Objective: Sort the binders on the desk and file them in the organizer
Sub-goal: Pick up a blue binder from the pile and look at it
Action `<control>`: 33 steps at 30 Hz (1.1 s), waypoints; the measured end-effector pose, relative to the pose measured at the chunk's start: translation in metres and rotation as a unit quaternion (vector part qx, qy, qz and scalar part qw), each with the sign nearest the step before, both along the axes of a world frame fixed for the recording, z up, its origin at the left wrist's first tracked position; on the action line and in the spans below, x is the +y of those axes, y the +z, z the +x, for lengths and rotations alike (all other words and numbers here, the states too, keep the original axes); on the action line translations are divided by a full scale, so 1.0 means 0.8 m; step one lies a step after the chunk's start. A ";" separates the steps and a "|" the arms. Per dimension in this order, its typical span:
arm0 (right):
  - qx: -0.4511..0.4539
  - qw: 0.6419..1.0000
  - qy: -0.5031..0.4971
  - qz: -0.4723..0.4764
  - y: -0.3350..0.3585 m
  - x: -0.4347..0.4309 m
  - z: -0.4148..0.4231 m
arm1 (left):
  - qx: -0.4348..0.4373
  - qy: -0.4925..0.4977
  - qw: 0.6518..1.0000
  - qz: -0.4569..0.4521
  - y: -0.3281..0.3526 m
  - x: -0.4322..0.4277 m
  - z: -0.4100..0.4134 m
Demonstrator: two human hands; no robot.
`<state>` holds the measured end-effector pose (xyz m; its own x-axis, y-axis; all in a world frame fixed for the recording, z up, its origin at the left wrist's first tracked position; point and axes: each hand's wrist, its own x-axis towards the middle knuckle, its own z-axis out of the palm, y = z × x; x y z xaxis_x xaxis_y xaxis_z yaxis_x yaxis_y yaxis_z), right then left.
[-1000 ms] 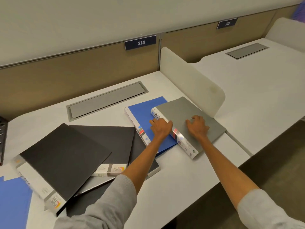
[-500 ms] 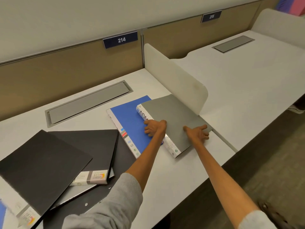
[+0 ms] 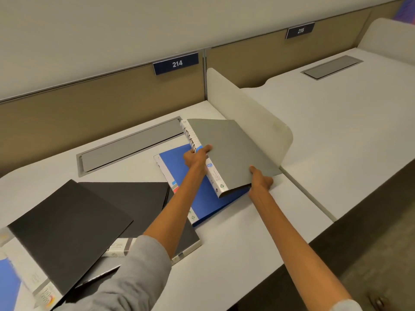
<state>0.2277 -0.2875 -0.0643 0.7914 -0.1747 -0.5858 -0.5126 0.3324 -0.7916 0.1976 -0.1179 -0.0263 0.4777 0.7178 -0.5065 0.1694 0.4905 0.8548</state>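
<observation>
Grey binder (image 3: pixel 233 151): held clear of the desk between both hands and tilted, with its white spine (hand-lettered, apparently "ADMIN") turned toward the left hand.
Left hand (image 3: pixel 195 159): closed round the spine about halfway along. The thumb is laid on the grey cover and the fingers are tucked under the spine.
Right hand (image 3: pixel 260 181): clamped on the binder's near edge, close to the corner away from the spine. The thumb is pressed on top and the fingers are curled beneath.
Blue binder (image 3: pixel 211 203): laid flat on the desk directly below the left hand and between the two forearms, partly covered by the raised grey binder.
Black binders: three are spread in an overlapping pile outward of the left forearm. The front one (image 3: pixel 67 227) lies on top, a second (image 3: pixel 134 198) lies behind it, and a third (image 3: pixel 188 239) is partly hidden under the forearm itself.
Blue sheet or cover (image 3: pixel 6 281): cut off at the picture's edge, far outward of the left elbow (what it is cannot be told).
Desk (image 3: pixel 235 243): white, seen under both arms.
Divider panel (image 3: pixel 253 122): pale and upright, just beyond the right hand, with the grey binder's far side close against it.
Cable hatch (image 3: pixel 132 144): a grey flap set into the desk beyond the left hand.
Number plates: "214" (image 3: pixel 176 63) is fixed on the back wall beyond the left hand, and "215" (image 3: pixel 300 30) beyond the right.
</observation>
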 end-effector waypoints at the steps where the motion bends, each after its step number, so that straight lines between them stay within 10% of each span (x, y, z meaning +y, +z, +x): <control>1: -0.009 1.000 0.007 0.007 0.005 0.005 0.005 | -0.008 0.004 1.000 0.001 0.005 0.006 0.003; 22: -0.031 0.984 0.078 -0.158 -0.028 0.048 0.079 | 0.014 -0.078 0.992 0.096 -0.040 0.059 0.043; 33: -0.112 0.869 0.169 -0.451 -0.038 0.065 0.079 | 0.057 -0.027 0.990 0.127 -0.050 0.046 0.051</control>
<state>0.2906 -0.2353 -0.0948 0.9632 -0.2191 -0.1555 -0.2601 -0.6152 -0.7442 0.2382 -0.0814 -0.0666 0.4695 0.8036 -0.3657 0.2915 0.2499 0.9233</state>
